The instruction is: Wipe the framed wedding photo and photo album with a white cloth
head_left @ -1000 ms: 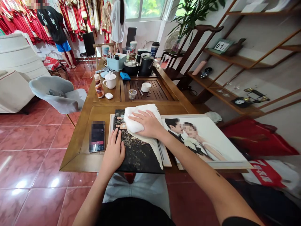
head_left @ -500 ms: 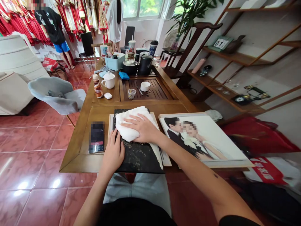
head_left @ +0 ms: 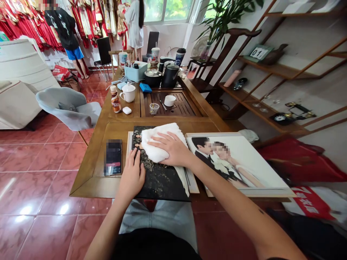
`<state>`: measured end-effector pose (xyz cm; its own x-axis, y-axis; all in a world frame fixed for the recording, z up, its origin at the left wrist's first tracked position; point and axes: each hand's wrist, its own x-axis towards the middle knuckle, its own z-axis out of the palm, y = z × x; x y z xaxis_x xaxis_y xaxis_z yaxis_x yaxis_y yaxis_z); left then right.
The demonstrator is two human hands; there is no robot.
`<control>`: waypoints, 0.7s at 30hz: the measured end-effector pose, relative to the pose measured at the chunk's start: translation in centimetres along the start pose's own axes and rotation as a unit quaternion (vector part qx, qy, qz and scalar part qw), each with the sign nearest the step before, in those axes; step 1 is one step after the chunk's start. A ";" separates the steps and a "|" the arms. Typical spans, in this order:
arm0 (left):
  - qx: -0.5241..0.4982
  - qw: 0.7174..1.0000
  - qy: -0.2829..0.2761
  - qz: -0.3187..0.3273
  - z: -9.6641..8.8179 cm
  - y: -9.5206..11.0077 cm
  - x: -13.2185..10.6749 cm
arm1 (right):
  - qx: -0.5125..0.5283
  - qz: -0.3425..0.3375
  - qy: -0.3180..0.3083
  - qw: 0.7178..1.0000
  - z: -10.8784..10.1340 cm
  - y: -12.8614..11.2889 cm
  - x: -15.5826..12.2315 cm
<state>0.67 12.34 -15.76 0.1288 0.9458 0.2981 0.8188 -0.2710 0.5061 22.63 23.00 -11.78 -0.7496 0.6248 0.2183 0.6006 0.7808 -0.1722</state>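
Note:
A white towel (head_left: 158, 142) lies bunched on a black photo panel (head_left: 162, 184) at the near edge of the wooden table. My right hand (head_left: 173, 148) holds the towel from above, its fingers spread over it and pressing it down on the panel. Part of the towel trails down the panel's right side. My left hand (head_left: 133, 173) rests flat along the panel's left edge, fingers stretched out, with nothing in it. Small figures printed at the upper left of the panel show beside the towel; the rest of that picture is covered.
Left of the panel lies a phone (head_left: 113, 157); to the right, a framed couple photo (head_left: 257, 159). Farther back are a bottle (head_left: 115, 101), a lidded white mug (head_left: 128, 92) and a tea tray (head_left: 181, 108). Two people stand near hanging red garments.
My right hand has slid the towel a little to the right across the panel, uncovering printed figures at its upper left. My left hand stays at the panel's edge. The view has shifted slightly.

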 end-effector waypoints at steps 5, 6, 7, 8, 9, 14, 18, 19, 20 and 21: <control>-0.006 1.000 0.004 -0.002 -0.1 0.1 0.0 | 0.013 -0.027 -0.018 0.999 0.1 -2.4 -2.6; -0.007 1.000 0.002 -0.003 -0.1 0.1 0.0 | 0.015 -0.030 -0.019 0.999 0.1 -2.9 -3.1; -0.007 1.000 -0.001 -0.004 -0.1 0.1 -0.1 | 0.016 -0.033 -0.019 0.999 0.1 -3.4 -3.6; -0.008 1.000 -0.004 -0.005 -0.1 0.1 -0.1 | 0.017 -0.034 -0.018 0.999 0.1 -3.9 -4.2; -0.009 1.000 -0.007 -0.005 -0.2 0.0 -0.1 | 0.017 -0.035 -0.017 0.999 0.1 -4.4 -4.7; -0.009 1.000 -0.007 -0.009 -0.2 0.0 -0.2 | 0.017 -0.043 -0.014 0.999 0.1 -6.6 -7.0; -0.007 1.000 -0.001 -0.009 -0.1 0.1 -0.1 | 0.019 -0.049 -0.019 0.998 0.1 -7.3 -8.2; -0.008 1.000 0.000 -0.011 -0.1 0.1 -0.1 | 0.021 -0.049 -0.025 0.998 0.0 -7.3 -8.3; -0.008 1.000 0.001 -0.012 -0.1 0.1 -0.1 | 0.024 -0.048 -0.030 0.998 0.0 -7.1 -8.3; -0.008 1.000 0.000 -0.012 -0.1 0.1 -0.1 | 0.028 -0.044 -0.035 0.998 -0.1 -6.8 -8.1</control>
<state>0.67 12.19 -15.68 0.1096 0.9522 0.2851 0.8123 -0.2511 0.5264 24.59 12.60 -12.32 -0.8178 0.5506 0.1675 0.5165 0.8305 -0.2084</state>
